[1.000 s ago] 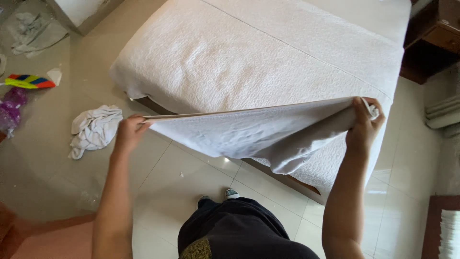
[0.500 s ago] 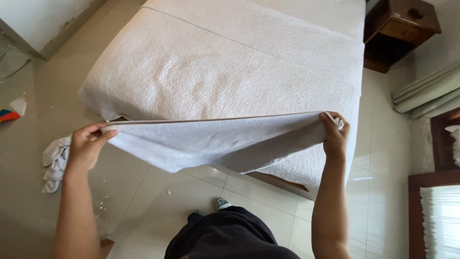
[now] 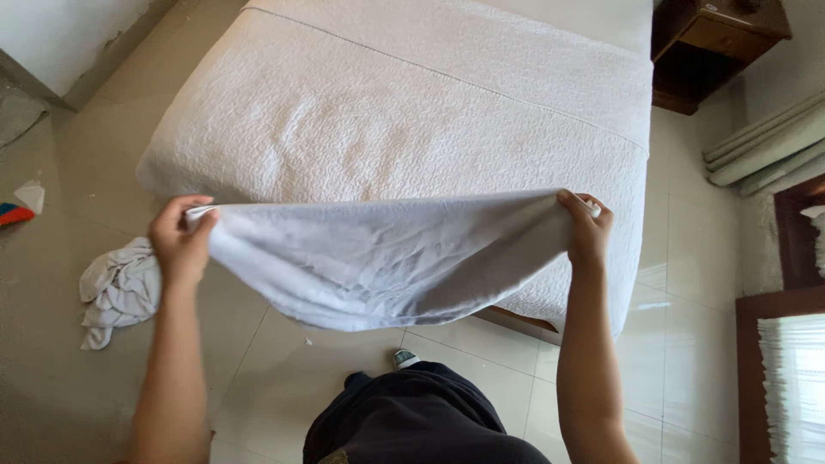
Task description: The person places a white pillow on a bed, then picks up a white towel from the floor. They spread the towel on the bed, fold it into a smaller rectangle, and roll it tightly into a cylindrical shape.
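Observation:
I hold a white cloth (image 3: 378, 258) stretched out flat in front of me, over the foot of a bed (image 3: 412, 112). My left hand (image 3: 176, 241) grips its left top corner. My right hand (image 3: 586, 228) grips its right top corner. The cloth sags in the middle and hangs down to about knee height. The bed is covered with a white textured bedspread. My dark trousers and one shoe (image 3: 406, 358) show below the cloth.
A crumpled white cloth (image 3: 120, 288) lies on the tiled floor to the left of the bed. A dark wooden nightstand (image 3: 709, 47) stands at the top right. Pale curtains (image 3: 765, 142) hang at the right. A small coloured object (image 3: 15, 210) lies at the far left.
The cloth has been raised and spread wider, hanging lower as a broad panel. The view has shifted so the bed fills more of the frame.

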